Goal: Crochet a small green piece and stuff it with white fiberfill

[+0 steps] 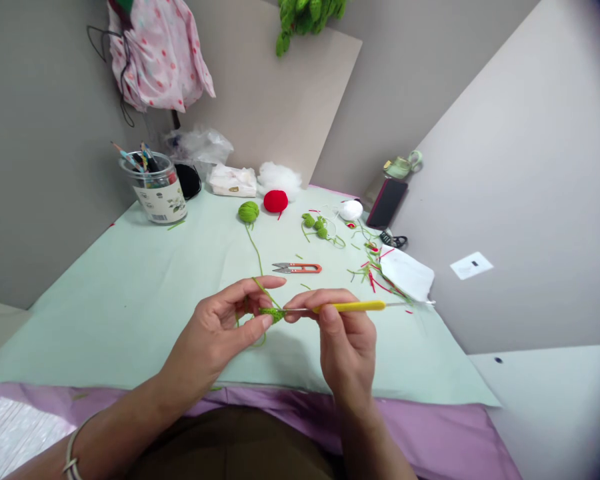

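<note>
Our left hand (225, 323) and right hand (349, 343) are both bare, with slender fingers and a rounded nail at the tip of each thumb. Well behind the left fingers, beyond the wrist, we wear a pale bracelet (71, 460), a narrow loop that looks doubled in places; its material is too small to tell. Our left forearm (145, 403) is bare from the fingers back to that loop, and our right forearm (375, 443) is bare too. Behind the fingers of both hands, nearest our own side, we wear a dark brown garment (250, 440), plain and rounded along its upper outline.
</note>
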Tool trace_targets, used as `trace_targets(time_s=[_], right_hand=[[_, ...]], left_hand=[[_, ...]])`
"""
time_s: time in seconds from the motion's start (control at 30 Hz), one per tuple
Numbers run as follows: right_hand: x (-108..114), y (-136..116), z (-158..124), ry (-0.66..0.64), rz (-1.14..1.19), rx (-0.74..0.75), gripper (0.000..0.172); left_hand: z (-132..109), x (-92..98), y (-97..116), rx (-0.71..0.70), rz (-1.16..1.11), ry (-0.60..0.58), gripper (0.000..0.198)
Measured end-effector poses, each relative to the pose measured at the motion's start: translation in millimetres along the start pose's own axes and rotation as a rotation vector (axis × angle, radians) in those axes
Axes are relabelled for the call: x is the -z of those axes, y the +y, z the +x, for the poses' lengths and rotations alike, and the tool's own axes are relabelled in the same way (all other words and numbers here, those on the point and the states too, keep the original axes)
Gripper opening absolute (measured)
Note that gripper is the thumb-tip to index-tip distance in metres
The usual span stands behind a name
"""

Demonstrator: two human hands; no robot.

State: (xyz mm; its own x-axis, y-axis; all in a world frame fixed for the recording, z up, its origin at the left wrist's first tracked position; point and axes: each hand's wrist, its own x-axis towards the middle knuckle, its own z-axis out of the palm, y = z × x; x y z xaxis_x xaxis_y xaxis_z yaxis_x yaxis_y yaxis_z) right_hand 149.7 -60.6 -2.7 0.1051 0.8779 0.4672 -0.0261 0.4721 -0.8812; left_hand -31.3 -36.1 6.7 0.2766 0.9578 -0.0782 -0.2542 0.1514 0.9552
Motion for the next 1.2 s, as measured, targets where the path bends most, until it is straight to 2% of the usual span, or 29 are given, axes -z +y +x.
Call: trace_targets(time_s=[0.13, 0.2, 0.27, 0.33, 0.37, 0.43, 0.53, 0.63, 0.77, 0.87, 0.93, 1.0, 1.07, 1.13, 1.2], right_hand=[[-0.7, 0.9, -5.8, -0.051, -0.269, 0.256, 0.026], [-0.7, 5.5, -10.2, -0.075, -0.448, 0.420, 0.032], [-1.0, 11.0, -14.2, -0.093, -0.658, 0.559, 0.039], [-1.9, 14.8, -16.2, -0.086, -0.768, 0.637, 0.045], [-2.6, 15.5, -16.1, -0.063, -0.738, 0.630, 0.043], [-4.2, 14.5, -13.5, 0.005, -0.531, 0.499, 0.035], [-6.6, 11.3, -5.6, 0.082, -0.155, 0.216, 0.023], [-9.3, 11.3, 1.7, 0.060, -0.011, 0.105, 0.018], [-13.3, 14.5, 1.2, 0.019, -0.068, 0.149, 0.020], [-14.8, 17.3, -6.6, 0.011, -0.342, 0.328, 0.031], [-14.1, 18.9, -11.1, 0.008, -0.526, 0.467, 0.038], [-11.8, 19.1, -11.8, 0.036, -0.517, 0.469, 0.036], [-8.7, 17.4, -8.7, 0.081, -0.311, 0.309, 0.029], [-6.3, 14.8, -3.8, 0.099, -0.053, 0.117, 0.024], [-6.1, 13.2, 0.1, 0.075, 0.134, -0.003, 0.020]], left_hand=[[-2.3, -3.8, -1.1, -0.125, 0.169, 0.098, 0.029], [-3.0, -6.6, -2.0, -0.138, 0.130, 0.127, 0.034], [-1.9, -8.2, -2.5, -0.016, -0.049, 0.066, 0.042], [1.0, -7.0, -1.8, 0.188, -0.255, -0.052, 0.050], [2.7, -5.4, -0.9, 0.271, -0.331, -0.094, 0.051], [5.6, -1.0, 1.4, 0.332, -0.410, -0.107, 0.050], [6.5, 3.8, 4.2, 0.262, -0.399, -0.074, 0.044], [3.9, 3.2, 3.5, 0.208, -0.301, -0.111, 0.038], [1.8, -2.4, -1.4, 0.134, -0.199, -0.052, 0.034], [3.5, -6.6, -5.0, 0.128, -0.245, 0.012, 0.042], [5.9, -7.0, -6.7, 0.212, -0.349, -0.046, 0.046], [8.7, -4.2, -7.5, 0.314, -0.447, -0.143, 0.044], [11.2, 0.6, -7.1, 0.341, -0.486, -0.163, 0.042], [12.2, 4.7, -5.6, 0.285, -0.455, -0.089, 0.039], [11.2, 5.8, -4.2, 0.224, -0.364, -0.045, 0.041]])
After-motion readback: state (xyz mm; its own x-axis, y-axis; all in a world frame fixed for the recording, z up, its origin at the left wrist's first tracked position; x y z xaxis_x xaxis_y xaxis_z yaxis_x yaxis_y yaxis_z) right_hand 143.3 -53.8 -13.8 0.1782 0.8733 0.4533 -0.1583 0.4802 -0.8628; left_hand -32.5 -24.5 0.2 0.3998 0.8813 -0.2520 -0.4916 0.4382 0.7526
